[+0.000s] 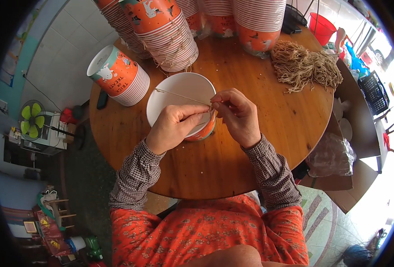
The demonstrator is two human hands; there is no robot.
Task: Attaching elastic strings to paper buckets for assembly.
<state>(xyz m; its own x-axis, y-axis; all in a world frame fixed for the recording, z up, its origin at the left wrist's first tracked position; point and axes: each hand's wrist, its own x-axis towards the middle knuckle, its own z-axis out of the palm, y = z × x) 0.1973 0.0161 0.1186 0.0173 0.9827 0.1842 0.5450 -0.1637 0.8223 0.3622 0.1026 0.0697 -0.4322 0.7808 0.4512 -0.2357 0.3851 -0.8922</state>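
Observation:
A round paper bucket (172, 88), white inside with an orange printed outer wall, stands on the wooden table in front of me. A thin beige string (179, 95) stretches across its mouth to my fingers. At the bucket's right rim, my left hand (173, 125) pinches the string, its palm over the near side of the bucket. Just beyond the rim, the thumb and forefinger of my right hand (240, 116) are pinched together on the string's end. The fingertips nearly meet, and the exact point where string and rim join is too small to make out.
Nested orange buckets (122, 80) lie tilted at the left, near a dark flat object (102, 99). Taller stacks (168, 46) with strings, and plastic-wrapped ones (259, 33), stand behind. A beige string bundle (306, 66) lies far right. Beside the table is an open cardboard box (361, 120).

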